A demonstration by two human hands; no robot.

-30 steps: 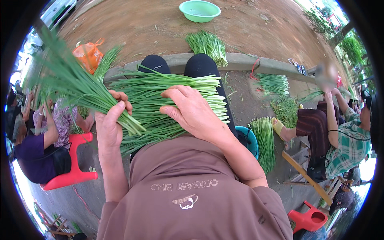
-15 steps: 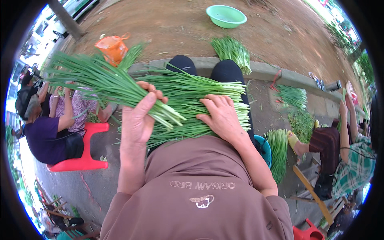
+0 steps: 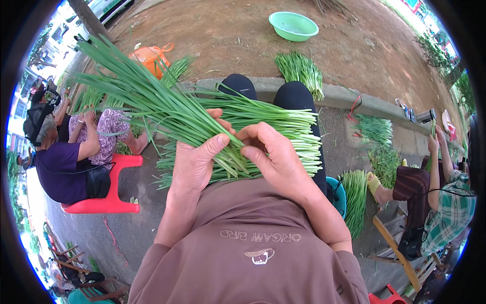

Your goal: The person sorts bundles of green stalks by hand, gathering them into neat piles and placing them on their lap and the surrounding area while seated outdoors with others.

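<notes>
Right hand (image 3: 274, 153) moved off stalks (image 3: 296, 124), clamps bundle (image 3: 169, 104) with left hand (image 3: 195, 162); basin (image 3: 293, 25) beyond kerb (image 3: 340, 94).

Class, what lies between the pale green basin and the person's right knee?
In the head view, brown soil, then a bundle of chives, lie between the pale green basin and the right knee.

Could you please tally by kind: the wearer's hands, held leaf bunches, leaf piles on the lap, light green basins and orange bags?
Wearer's hands, left and right: 2
Held leaf bunch: 1
Lap pile: 1
Light green basin: 1
Orange bag: 1
Total: 6
</notes>
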